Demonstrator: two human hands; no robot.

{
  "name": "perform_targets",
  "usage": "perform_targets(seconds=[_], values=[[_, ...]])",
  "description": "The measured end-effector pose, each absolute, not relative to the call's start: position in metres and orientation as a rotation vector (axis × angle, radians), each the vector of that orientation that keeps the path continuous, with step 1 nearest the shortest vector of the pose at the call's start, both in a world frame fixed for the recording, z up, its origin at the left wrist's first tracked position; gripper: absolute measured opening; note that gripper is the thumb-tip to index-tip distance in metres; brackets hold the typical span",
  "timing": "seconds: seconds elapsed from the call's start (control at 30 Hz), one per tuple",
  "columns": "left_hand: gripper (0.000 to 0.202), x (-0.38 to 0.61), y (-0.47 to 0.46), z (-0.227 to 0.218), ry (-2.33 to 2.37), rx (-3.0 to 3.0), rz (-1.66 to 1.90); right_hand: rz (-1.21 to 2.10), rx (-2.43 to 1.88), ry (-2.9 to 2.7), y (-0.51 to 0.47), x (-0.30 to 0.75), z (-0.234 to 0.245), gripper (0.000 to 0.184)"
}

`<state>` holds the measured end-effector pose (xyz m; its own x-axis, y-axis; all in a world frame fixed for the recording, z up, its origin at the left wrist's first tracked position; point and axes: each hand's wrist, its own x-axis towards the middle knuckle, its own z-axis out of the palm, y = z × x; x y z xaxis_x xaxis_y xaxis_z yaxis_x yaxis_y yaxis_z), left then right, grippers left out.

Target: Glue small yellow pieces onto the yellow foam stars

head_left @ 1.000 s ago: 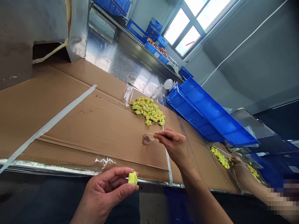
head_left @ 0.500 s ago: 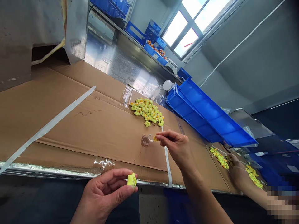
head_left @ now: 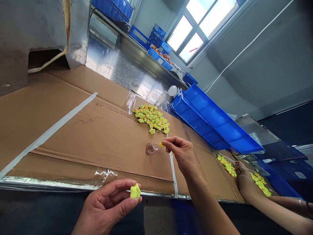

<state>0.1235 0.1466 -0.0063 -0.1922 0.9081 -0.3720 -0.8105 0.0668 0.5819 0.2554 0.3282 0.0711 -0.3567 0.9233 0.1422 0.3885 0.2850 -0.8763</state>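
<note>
My left hand (head_left: 110,204) is low in front of the table edge and pinches a small yellow-green toy piece (head_left: 135,191) between thumb and fingers. My right hand (head_left: 182,153) reaches over the cardboard and pinches a tiny orange-yellow part (head_left: 161,144) at its fingertips. That part is right next to a small clear cap (head_left: 155,146) beside a dark wet spot (head_left: 149,149). A heap of several yellow-green toy pieces (head_left: 151,118) lies on the cardboard just beyond.
Cardboard sheets (head_left: 73,130) with white tape strips cover the metal table. Stacked blue bins (head_left: 207,119) lie at the right. Another person's hand (head_left: 242,169) works at further yellow-green pieces (head_left: 226,164) on the right. More blue crates (head_left: 158,52) stand by the window.
My right hand has drawn slightly back from the clear cap with the tiny part. My left hand has stayed low with its piece. The other person's hand has shifted a little.
</note>
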Motion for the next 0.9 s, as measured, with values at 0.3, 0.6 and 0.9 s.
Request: perform_targets(seconds=[0.3, 0.6, 0.9], values=[[0.023, 0.1237, 0.1469, -0.0062, 0.833, 0.157, 1.553, 0.935, -1.188, -1.934, 0.3284, 0.2562, 0.0654, 0.019], [0.024, 0.1233, 0.1454, -0.0079, 0.834, 0.157, 1.541, 0.917, -1.199, -1.981, 0.3266, 0.2565, 0.0657, 0.017], [0.026, 0.1234, 0.1459, -0.0069, 0.878, 0.151, 1.544, 0.926, -1.2, -1.992, 0.3277, 0.263, 0.0659, 0.02]])
